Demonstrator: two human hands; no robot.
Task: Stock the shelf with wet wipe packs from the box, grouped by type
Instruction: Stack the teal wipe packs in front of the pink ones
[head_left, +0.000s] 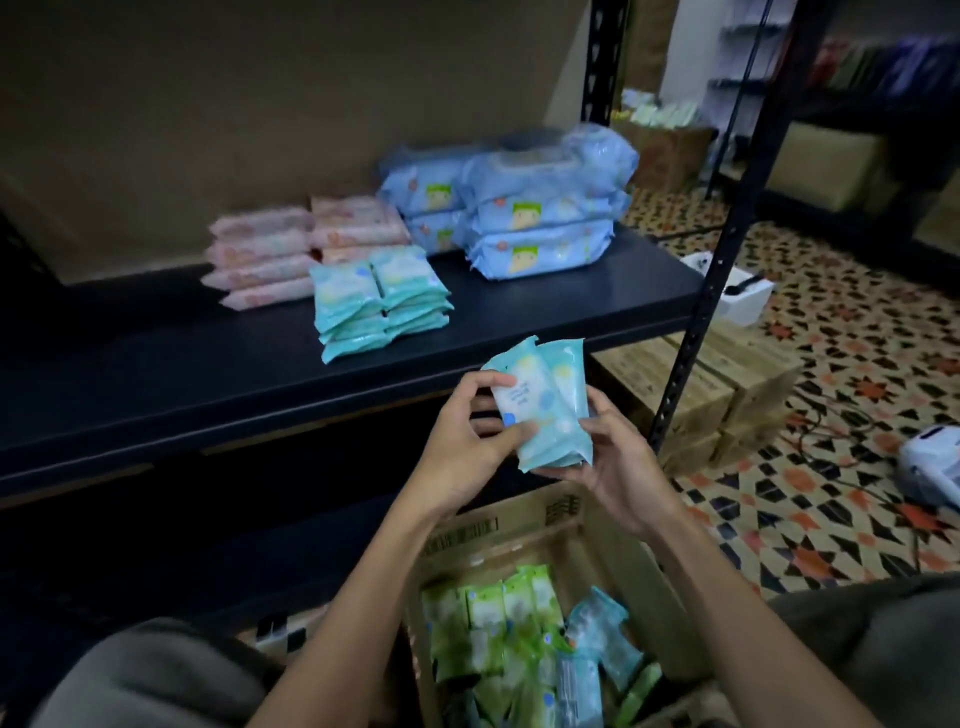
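Both hands hold a small bundle of teal wet wipe packs (545, 400) in front of the black shelf board (182, 374). My left hand (472, 441) pinches the bundle's left side and my right hand (618, 462) cups it from the right and below. On the shelf stand two stacks of matching teal packs (376, 304), pink packs (270, 254) behind them to the left, and large blue packs (540, 228) at the right. Below my arms sits the open cardboard box (524, 525) with several green packs (493, 623) and a few teal ones (597, 634).
A black upright post (727, 234) stands at the shelf's right end. Cardboard cartons (727, 384) sit on the patterned tile floor (857, 364) beyond it, with a white box (743, 301) and a white device (930, 462) farther right. Another rack (857, 104) stands at the back right.
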